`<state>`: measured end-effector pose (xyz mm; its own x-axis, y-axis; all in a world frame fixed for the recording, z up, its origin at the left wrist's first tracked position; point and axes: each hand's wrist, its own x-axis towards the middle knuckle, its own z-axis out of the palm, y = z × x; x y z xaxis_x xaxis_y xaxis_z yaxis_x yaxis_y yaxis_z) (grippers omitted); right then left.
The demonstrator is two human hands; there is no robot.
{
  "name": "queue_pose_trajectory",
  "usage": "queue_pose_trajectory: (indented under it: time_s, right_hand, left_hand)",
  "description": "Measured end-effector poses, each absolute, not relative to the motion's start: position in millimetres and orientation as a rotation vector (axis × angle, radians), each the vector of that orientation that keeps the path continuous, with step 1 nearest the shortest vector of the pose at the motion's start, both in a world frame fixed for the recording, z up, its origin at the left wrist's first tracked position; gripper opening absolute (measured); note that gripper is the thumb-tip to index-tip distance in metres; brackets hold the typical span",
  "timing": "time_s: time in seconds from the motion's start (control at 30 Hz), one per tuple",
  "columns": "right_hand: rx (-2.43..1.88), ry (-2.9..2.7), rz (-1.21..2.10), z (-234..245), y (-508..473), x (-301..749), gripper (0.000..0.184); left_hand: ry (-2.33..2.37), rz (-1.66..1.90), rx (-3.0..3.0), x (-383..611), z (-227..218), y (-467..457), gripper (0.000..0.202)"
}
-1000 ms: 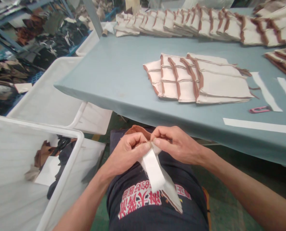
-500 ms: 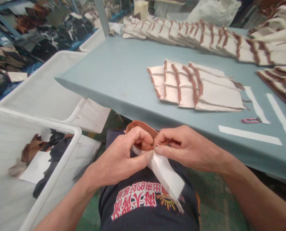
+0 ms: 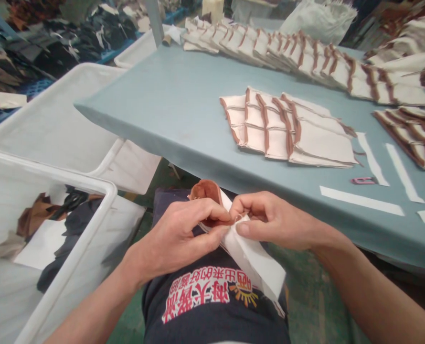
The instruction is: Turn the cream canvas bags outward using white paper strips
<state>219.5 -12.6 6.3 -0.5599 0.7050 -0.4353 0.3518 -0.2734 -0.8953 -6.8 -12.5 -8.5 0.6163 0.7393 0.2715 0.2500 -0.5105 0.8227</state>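
Both my hands meet in front of my chest, below the table's near edge. My left hand (image 3: pixel 178 234) and my right hand (image 3: pixel 270 220) pinch the same cream fabric piece (image 3: pixel 255 260), whose brown trim (image 3: pixel 207 191) curls up above my left fingers. The loose cream end hangs down over my dark printed shirt (image 3: pixel 205 306). On the blue-grey table (image 3: pixel 169 105) lies a fanned pile of finished cream pieces with brown trim (image 3: pixel 287 129).
A long row of similar pieces (image 3: pixel 287 48) runs along the table's far side, with more at the right (image 3: pixel 409 134). White strips (image 3: pixel 361 200) and a small pink clip (image 3: pixel 363 180) lie near the front edge. White bins (image 3: pixel 55 129) with scraps (image 3: pixel 55 215) stand at my left.
My hands have stayed pinched on the fabric piece while working along its trim; the brown edge now stands higher above my left fingers and the cream end hangs further right.
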Motion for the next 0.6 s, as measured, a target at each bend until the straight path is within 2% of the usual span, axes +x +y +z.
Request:
queue_pose_trajectory:
  time_s: [0.13, 0.33, 0.6]
  right_hand:
    - [-1.409, -1.857, 1.822, 9.8, -11.9, 218.6, 0.012]
    - [-1.288, -1.699, 1.948, 4.2, -13.9, 219.5, 0.021]
    - [-1.276, -1.668, 1.929, 2.7, -19.0, 218.9, 0.025]
  left_hand:
    - [0.828, 0.744, 2.006, -4.2, -11.8, -14.4, 0.013]
    - [0.784, 0.762, 2.045, -7.7, -12.8, -16.0, 0.013]
    - [0.762, 0.718, 2.199, -10.4, -7.1, -15.0, 0.008]
